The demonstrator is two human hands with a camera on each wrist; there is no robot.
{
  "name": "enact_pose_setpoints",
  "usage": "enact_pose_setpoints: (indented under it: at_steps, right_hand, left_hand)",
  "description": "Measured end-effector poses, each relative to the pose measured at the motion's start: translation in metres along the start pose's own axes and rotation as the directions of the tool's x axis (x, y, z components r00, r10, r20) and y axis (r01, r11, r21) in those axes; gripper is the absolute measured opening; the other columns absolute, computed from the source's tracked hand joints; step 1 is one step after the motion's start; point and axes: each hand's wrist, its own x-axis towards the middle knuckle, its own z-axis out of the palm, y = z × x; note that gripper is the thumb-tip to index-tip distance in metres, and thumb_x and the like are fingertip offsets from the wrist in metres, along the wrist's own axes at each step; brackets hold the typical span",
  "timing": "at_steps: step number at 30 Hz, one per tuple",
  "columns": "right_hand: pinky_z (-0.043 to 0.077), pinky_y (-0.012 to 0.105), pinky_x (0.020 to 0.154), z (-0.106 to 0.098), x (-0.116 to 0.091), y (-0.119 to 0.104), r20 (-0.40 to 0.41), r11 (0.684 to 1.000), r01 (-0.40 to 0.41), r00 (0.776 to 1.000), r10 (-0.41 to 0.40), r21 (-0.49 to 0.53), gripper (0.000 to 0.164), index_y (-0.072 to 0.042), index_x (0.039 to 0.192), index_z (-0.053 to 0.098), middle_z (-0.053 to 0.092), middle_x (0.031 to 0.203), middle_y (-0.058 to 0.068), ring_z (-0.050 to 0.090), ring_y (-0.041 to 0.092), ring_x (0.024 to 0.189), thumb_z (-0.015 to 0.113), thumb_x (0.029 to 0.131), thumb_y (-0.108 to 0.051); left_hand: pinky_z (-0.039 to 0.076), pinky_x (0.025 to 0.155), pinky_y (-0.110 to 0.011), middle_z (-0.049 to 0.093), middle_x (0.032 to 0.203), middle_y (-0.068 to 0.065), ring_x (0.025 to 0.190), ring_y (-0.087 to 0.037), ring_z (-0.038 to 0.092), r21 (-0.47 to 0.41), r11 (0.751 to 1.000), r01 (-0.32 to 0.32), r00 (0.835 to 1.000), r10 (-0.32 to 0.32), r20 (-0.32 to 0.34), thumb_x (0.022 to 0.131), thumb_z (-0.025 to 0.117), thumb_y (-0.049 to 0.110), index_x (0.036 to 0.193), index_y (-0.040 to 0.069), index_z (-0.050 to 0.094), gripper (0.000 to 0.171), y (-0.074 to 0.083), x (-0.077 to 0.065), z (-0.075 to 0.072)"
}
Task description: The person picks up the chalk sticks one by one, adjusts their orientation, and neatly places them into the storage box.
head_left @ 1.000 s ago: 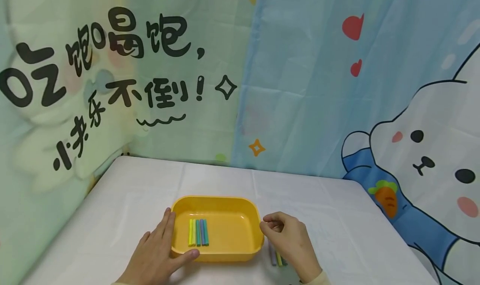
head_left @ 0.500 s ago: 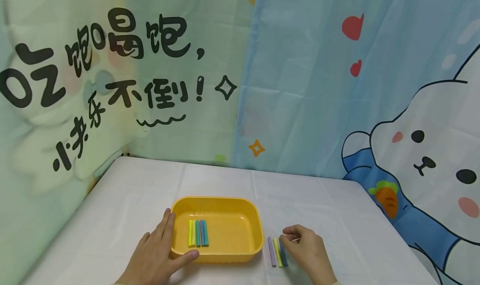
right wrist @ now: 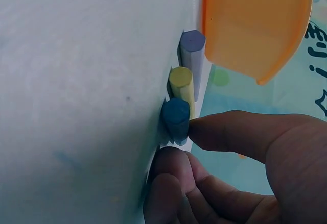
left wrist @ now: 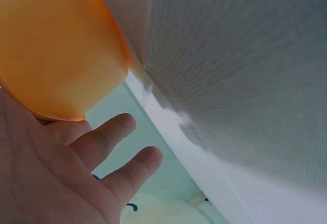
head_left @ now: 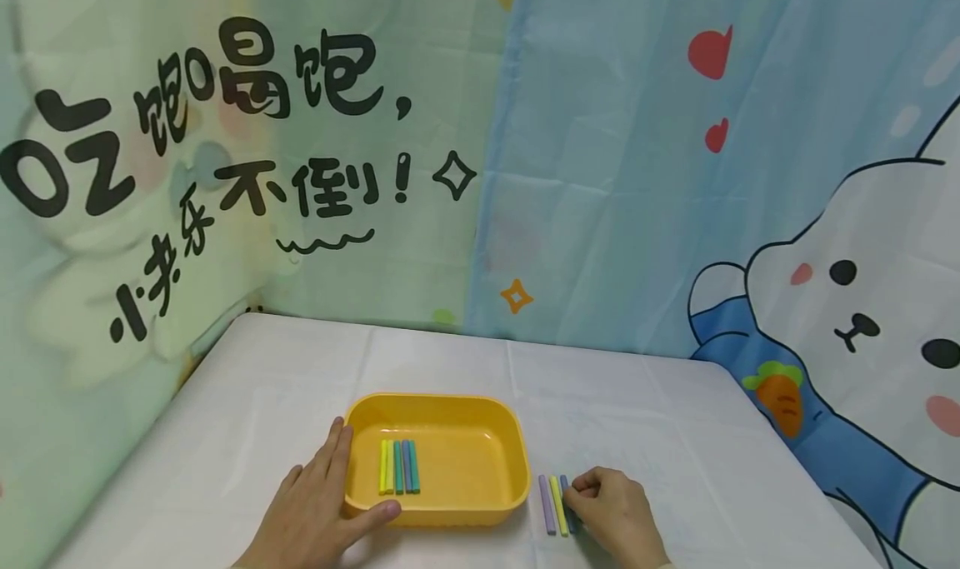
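Blue stick (right wrist: pixel 176 114) lies on the white table (head_left: pixel 615 419) at the near right, last in a short row of three. The right hand (head_left: pixel 617 511) is at it: the thumb tip meets the stick's side, the other fingers are curled close by, and whether they pinch it I cannot tell. Just left of it, side by side, lie a yellow stick (head_left: pixel 558 506) and a purple stick (head_left: pixel 547 506), both apart from the hand. At the near left, the left hand (head_left: pixel 311 494) is spread, fingers straight along the left side of a yellow tray (head_left: pixel 468 461), thumb at its front edge. Inside the tray, left of its middle, five sticks (head_left: pixel 399 467) lie upright to the viewer in a neat row: two yellow, one green, one purple, one teal. Farther off, behind the table, hangs a pale green and blue cloth (head_left: pixel 600 219) with black lettering (head_left: pixel 102 173) at left and a white cartoon animal (head_left: pixel 795 319) at right, a carrot (head_left: pixel 780 406) on its blue clothing
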Motion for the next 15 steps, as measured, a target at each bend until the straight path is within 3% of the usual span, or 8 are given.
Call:
enact_pose_setpoints:
  at_steps: [15]
  right_hand:
    - [0.052,0.031,0.059,0.0000,0.0006,-0.0018,0.020,1.000,0.013,1.000,-0.013,-0.010,0.015,-0.004,0.082,0.072,0.065,0.074,0.001,0.057,0.017,0.067,0.074,0.085,-0.019]
  left_hand:
    - [0.035,0.109,-0.059,0.014,0.168,-0.017,0.141,-0.037,0.041,0.004,1.000,0.017,1.000,-0.017,0.009,0.079,0.044,0.092,0.162,0.002,0.009,0.127,0.0013,0.0007,0.0014]
